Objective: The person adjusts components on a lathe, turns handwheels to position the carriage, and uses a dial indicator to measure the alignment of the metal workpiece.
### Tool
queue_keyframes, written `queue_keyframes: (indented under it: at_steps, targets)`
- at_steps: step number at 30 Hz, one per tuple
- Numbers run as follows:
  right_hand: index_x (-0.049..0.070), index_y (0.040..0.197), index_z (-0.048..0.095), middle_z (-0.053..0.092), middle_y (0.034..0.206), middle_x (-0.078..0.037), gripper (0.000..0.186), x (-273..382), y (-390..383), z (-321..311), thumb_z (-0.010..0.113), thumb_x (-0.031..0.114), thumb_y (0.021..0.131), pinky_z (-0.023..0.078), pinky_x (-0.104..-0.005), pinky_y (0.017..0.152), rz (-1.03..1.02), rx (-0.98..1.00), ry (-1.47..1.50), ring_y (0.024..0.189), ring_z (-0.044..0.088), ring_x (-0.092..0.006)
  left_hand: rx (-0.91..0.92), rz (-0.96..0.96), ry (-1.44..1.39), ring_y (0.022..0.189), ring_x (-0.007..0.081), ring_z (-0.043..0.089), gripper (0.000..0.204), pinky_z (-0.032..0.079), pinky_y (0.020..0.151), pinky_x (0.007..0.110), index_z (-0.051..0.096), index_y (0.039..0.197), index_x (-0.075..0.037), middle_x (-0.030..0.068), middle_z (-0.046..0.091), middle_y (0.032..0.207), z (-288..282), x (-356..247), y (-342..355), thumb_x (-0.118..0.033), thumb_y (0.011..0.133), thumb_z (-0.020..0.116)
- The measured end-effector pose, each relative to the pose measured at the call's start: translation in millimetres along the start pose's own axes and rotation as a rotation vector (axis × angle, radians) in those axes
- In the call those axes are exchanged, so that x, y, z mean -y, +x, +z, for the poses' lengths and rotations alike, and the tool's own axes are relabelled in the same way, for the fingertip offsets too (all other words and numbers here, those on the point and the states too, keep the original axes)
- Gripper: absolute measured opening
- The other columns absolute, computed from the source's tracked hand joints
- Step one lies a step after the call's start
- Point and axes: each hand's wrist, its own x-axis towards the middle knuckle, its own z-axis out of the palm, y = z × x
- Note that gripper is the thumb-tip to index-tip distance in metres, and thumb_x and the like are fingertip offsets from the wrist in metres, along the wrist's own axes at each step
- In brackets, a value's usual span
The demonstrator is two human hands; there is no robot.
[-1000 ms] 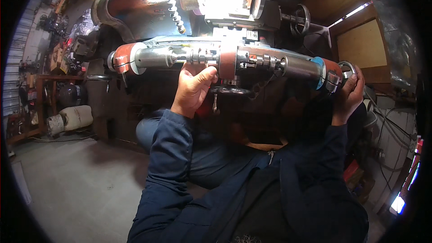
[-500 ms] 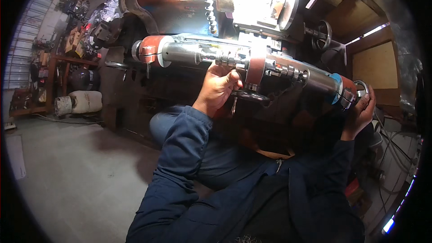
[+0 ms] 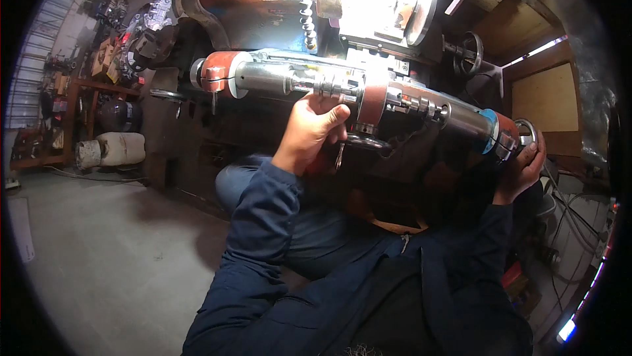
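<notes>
A long machine bar runs across the front of a workshop machine, with a stepped shiny metal shaft (image 3: pixel 327 86) between its steel sleeves. My left hand (image 3: pixel 307 129) is closed at the underside of this shaft, thumb bent in front; its fingertips are partly hidden. Just right of it stands a reddish bracket (image 3: pixel 374 100), with a dark handwheel (image 3: pixel 367 141) below. At the bar's right end, my right hand (image 3: pixel 525 166) is closed around the rim of a small metal handwheel (image 3: pixel 525 131), beside a red clamp collar (image 3: pixel 505 133) with a blue ring.
Behind the bar sits a red-and-blue machine body (image 3: pixel 243 10) under bright light, with a beaded flexible hose (image 3: pixel 307 13) hanging down. Another handwheel (image 3: pixel 471 53) is at the far right. On the left are a cluttered rack (image 3: pixel 78 109) and a white gas cylinder (image 3: pixel 118 150) on the floor.
My left hand has shifted slightly left and lower, still at the shaft. My right hand stays at the small handwheel, its fingers a little lower on the rim. The whole view has shifted slightly.
</notes>
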Motion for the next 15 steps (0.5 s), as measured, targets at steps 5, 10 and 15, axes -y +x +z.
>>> queue_keyframes:
  at_steps: [5,10,15]
  targets:
    - [-0.001,0.127,0.062,0.067,0.122,-0.02,0.039,-0.1,12.4,-8.1,0.047,0.028,0.106,0.05,-0.0393,0.095,-0.044,0.106,-0.074,0.111,0.065,-0.031,-0.061,0.575,1.19,0.06,0.0113,0.067,0.02,0.05,0.053,0.026,0.07,0.091,-0.002,0.0093,0.071,0.071,5.1,-44.1,-20.2,-0.013,0.083,0.083]
    - [-0.002,0.131,0.058,0.064,0.126,-0.019,0.041,14.0,28.4,-22.0,0.046,0.029,0.106,0.048,-0.0391,0.098,0.096,0.366,-0.081,0.117,0.062,-0.0318,-0.465,1.011,1.245,0.055,0.0119,0.054,0.021,0.046,0.054,0.027,0.067,0.091,-0.005,0.0015,0.056,0.063,-14.0,-65.5,-22.2,-0.007,0.078,0.083]
    - [0.002,0.137,0.054,0.059,0.133,-0.019,0.043,63.2,28.3,-20.6,0.052,0.029,0.104,0.039,-0.0477,0.106,-0.443,0.204,-0.368,0.123,0.055,-0.0366,-0.432,1.196,1.305,0.069,0.0205,0.062,0.02,0.05,0.068,0.034,0.067,0.095,-0.005,0.0053,0.063,0.075,-16.8,-72.1,-16.8,-0.001,0.078,0.075]
